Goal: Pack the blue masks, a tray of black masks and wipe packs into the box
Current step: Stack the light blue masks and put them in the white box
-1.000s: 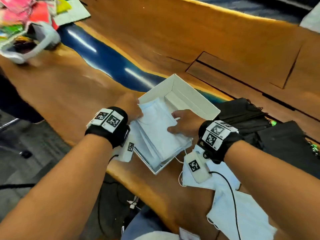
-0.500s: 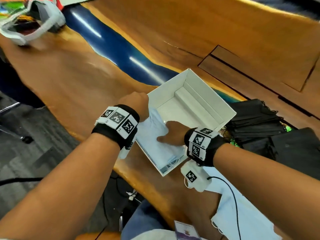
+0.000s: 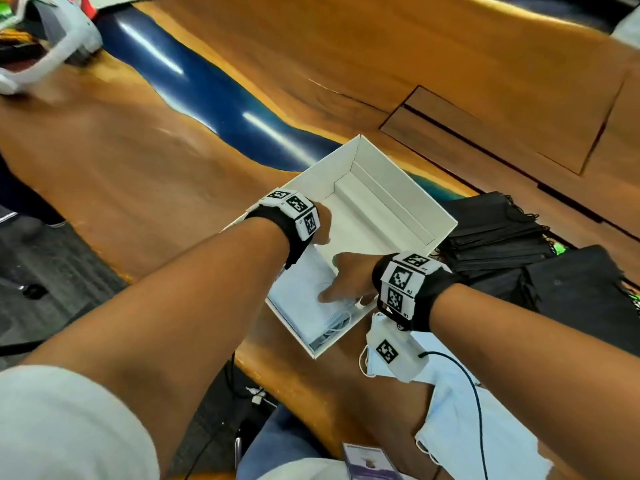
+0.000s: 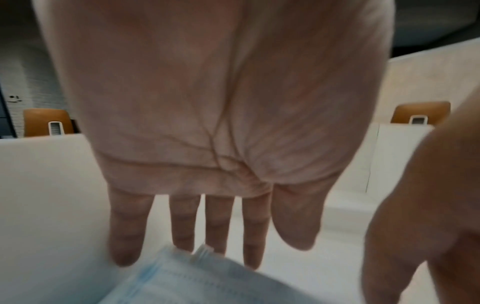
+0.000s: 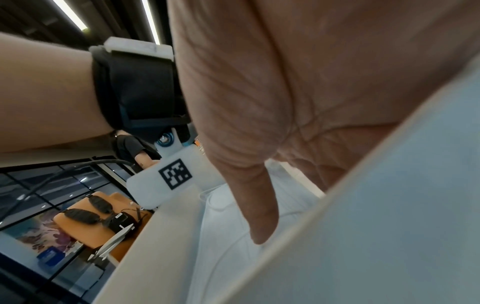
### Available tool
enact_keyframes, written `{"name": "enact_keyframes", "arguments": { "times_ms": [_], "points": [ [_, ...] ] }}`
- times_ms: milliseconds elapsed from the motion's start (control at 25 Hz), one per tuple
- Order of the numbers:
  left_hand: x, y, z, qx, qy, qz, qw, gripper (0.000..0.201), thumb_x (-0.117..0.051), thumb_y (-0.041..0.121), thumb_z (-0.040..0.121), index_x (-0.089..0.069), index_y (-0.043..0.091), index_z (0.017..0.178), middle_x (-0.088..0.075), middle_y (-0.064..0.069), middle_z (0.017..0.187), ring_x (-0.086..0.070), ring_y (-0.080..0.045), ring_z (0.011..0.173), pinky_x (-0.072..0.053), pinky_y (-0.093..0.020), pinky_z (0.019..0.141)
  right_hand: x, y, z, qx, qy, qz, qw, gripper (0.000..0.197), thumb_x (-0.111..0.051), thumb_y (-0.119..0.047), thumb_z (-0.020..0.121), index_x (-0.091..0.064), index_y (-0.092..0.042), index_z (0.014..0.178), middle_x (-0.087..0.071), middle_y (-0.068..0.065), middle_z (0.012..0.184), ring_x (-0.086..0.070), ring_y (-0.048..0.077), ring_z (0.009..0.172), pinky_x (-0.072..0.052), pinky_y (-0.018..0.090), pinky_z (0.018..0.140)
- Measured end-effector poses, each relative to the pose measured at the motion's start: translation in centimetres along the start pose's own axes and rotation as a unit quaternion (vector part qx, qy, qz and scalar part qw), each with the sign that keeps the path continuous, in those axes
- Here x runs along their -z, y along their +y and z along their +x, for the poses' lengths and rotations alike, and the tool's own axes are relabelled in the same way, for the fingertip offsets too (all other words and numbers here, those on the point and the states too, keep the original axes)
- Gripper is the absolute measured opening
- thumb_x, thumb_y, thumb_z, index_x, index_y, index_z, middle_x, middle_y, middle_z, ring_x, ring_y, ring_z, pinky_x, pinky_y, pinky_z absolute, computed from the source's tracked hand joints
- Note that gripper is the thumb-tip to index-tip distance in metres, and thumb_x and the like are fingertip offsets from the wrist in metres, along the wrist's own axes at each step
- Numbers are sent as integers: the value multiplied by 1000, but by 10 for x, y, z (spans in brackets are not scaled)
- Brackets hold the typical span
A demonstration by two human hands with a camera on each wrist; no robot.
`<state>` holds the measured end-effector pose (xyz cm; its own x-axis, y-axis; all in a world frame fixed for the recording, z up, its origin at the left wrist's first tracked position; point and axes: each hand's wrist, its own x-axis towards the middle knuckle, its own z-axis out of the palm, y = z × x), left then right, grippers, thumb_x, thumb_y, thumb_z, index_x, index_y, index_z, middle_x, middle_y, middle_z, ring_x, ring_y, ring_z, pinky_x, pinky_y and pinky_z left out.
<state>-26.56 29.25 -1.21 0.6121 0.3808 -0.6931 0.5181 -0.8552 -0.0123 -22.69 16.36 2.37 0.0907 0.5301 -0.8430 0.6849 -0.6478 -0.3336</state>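
An open white box [image 3: 398, 188] lies on the wooden table. A stack of blue masks [image 3: 298, 299] lies flat in its near end. My left hand [image 3: 323, 226] reaches into the box, and its fingers [image 4: 124, 236] are straight and touch the far edge of the blue masks [image 4: 182, 279]. My right hand [image 3: 337, 289] presses flat on top of the stack, its thumb [image 5: 259, 216] pointing down beside the box wall [image 5: 155, 236]. To the right of the box sit a pile of black masks [image 3: 495, 233] and a black tray [image 3: 581, 289].
Loose blue masks [image 3: 478, 431] lie on the table by my right forearm. A white headset [image 3: 52, 46] and colourful packs sit far left. A blue resin strip [image 3: 207, 88] crosses the table. Something green [image 3: 561, 249] peeks from behind the black masks.
The blue masks, earlier propped over the box's near rim, now lie flat inside it. Both hands have followed them down into the box.
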Motion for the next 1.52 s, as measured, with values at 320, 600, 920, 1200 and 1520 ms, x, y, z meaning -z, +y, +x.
{"name": "enact_keyframes", "arguments": {
  "times_ms": [320,600,920,1200,1520],
  "points": [
    [11,-3,-12,10,-109,90,990,62,-87,29,62,-61,24,119,-64,1,119,-64,-26,106,-51,-33,87,0,5,-1,16,4,-74,997,60,-76,-30,82,-55,2,129,-64,11,119,-56,16,81,-46,21,58],
    [0,-5,0,-7,-95,94,991,73,-88,30,55,-57,24,121,-60,1,123,-62,-24,108,-52,-38,91,7,13,-14,42,45,-76,995,66,-69,-39,86,-50,0,136,-56,12,137,-54,27,125,-45,35,101],
    [33,56,-39,-75,34,-68,994,48,-66,27,91,-52,17,136,-52,-4,139,-50,-24,125,-40,-30,95,29,77,-55,133,260,199,936,24,-73,-22,85,-72,-8,104,-70,6,107,-65,18,97,-53,34,90],
    [54,116,-53,-96,174,-112,974,40,-58,25,91,-52,22,130,-63,-5,123,-58,-26,112,-46,-36,89,16,134,-92,122,341,337,869,8,-72,-8,84,-72,-8,92,-73,10,90,-68,22,81,-58,43,86],
    [36,198,-74,-176,202,-70,961,13,-57,28,91,-63,23,101,-64,-5,99,-61,-28,95,-48,-34,78,-23,199,-115,57,356,348,865,5,-74,-10,82,-72,-10,87,-72,11,84,-66,22,76,-59,47,81]
  ]
}}
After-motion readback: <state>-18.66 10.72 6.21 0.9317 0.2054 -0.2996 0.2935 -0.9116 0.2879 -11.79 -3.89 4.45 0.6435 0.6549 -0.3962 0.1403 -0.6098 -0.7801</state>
